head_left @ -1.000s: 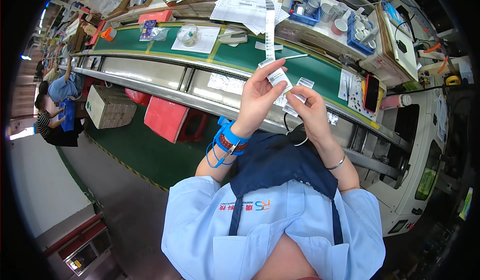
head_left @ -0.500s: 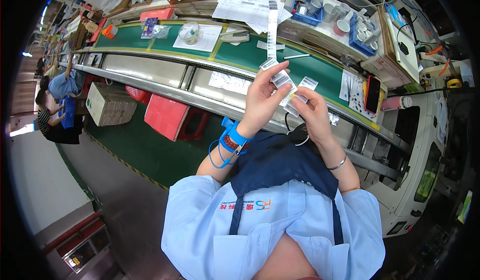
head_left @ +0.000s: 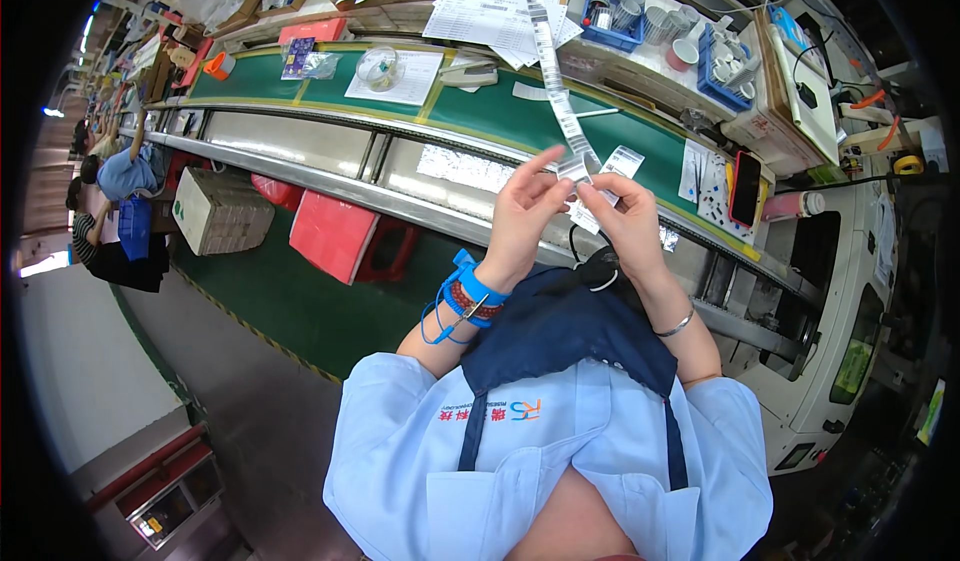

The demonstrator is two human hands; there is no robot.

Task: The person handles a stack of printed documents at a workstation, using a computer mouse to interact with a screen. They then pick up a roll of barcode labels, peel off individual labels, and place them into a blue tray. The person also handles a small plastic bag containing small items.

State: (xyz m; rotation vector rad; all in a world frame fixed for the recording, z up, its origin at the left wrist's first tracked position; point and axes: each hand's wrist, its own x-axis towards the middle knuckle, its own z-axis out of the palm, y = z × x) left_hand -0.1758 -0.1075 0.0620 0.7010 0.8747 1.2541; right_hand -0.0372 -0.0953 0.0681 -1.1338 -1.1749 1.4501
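A long white strip of printed barcode labels (head_left: pixel 548 56) runs down from the back of the bench to my fingers, curling over at its lower end. My left hand (head_left: pixel 527 216) pinches that end between thumb and fingers, the index finger stretched along it. Close beside it, my right hand (head_left: pixel 628 219) holds the same end with thumb and forefinger. Another white label piece (head_left: pixel 624 162) shows just beyond my right fingers, partly covered. On my left wrist is a blue wrist strap (head_left: pixel 470 286) with a thin cord.
Beneath my hands runs a green conveyor belt (head_left: pixel 340 89) with a metal rail. Printed papers (head_left: pixel 490 11), blue baskets (head_left: pixel 613 26) of grey parts and a phone (head_left: pixel 744 189) lie around. Red stools (head_left: pixel 330 231) stand at left, and co-workers (head_left: pixel 125 176) are farther off.
The label strip has gone from straight to slanting and curled at its lower end. My left hand has shifted slightly down, closer to my right thumb.
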